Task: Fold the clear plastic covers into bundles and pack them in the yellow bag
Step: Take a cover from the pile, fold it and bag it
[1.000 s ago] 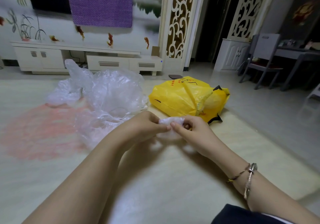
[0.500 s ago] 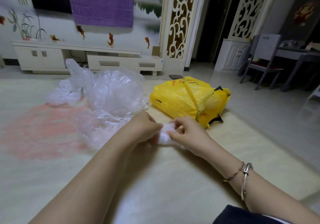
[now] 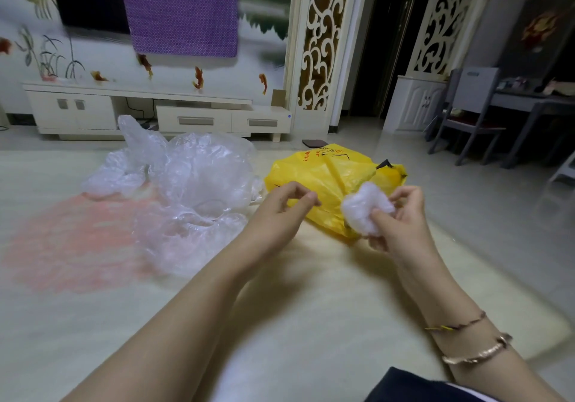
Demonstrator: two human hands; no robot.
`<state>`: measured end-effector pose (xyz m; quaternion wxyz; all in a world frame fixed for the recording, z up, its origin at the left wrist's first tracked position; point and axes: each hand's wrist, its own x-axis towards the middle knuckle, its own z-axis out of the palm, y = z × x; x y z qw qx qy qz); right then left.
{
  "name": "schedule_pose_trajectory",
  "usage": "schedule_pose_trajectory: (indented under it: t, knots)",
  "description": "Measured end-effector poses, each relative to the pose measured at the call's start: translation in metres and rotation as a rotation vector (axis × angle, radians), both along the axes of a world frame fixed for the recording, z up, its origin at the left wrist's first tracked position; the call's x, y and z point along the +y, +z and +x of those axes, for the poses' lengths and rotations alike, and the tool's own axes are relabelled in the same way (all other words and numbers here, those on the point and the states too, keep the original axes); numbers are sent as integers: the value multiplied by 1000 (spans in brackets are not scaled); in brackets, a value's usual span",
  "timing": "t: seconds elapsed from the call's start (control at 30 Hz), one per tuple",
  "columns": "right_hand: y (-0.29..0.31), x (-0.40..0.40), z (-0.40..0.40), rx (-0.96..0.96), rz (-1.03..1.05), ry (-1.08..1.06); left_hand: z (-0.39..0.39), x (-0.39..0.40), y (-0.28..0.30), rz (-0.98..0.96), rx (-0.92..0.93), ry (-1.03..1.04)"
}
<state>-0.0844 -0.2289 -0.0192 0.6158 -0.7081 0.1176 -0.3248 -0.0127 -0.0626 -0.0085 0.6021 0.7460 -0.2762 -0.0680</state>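
A small white bundle of folded clear plastic [image 3: 365,210] is held in my right hand [image 3: 399,219], fingers and thumb curled round it, just in front of the yellow bag [image 3: 323,177]. The yellow bag lies on the floor mat, bulging, with black handles at its right side. My left hand [image 3: 286,205] hovers to the left of the bundle with loosely curled fingers and holds nothing. A loose pile of clear plastic covers [image 3: 193,190] lies on the mat to the left of the bag.
A pale mat with a pink patch [image 3: 71,239] covers the floor. A white TV cabinet [image 3: 155,112] stands along the far wall. A grey chair [image 3: 469,115] and a table are at the right, with bare tiled floor in between.
Both hands had been pressing the bundle together low over the mat. My left hand has let go, and my right hand has lifted the bundle to the right, in front of the yellow bag.
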Motion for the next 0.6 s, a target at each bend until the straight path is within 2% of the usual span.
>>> schedule_pose_trajectory:
  t: [0.07,0.13,0.23,0.33,0.43,0.5,0.53,0.57,0.6]
  knots:
    - [3,-15,-3,11,50,-97,-7,-8,-5,37,-36,-113]
    - [6,-25,1,60,102,-107,-12,-18,-13,63,-71,-206]
    - [6,-31,18,134,132,16,-14,-29,-22,93,-93,-243]
    - [8,-34,40,123,82,210,-12,-36,-25,72,-94,-230]
    - [13,-32,62,188,32,269,-10,-34,-21,-1,-90,-201]
    - [12,-26,79,307,-42,234,-8,-29,-18,-41,-55,-169]
    - [13,-19,84,449,-116,225,-8,-26,-16,-45,-28,-153]
    - [20,-9,89,578,-203,126,-6,-22,-15,-39,-3,-140]
    - [24,2,87,720,-442,45,-5,-18,-14,-25,18,-135]
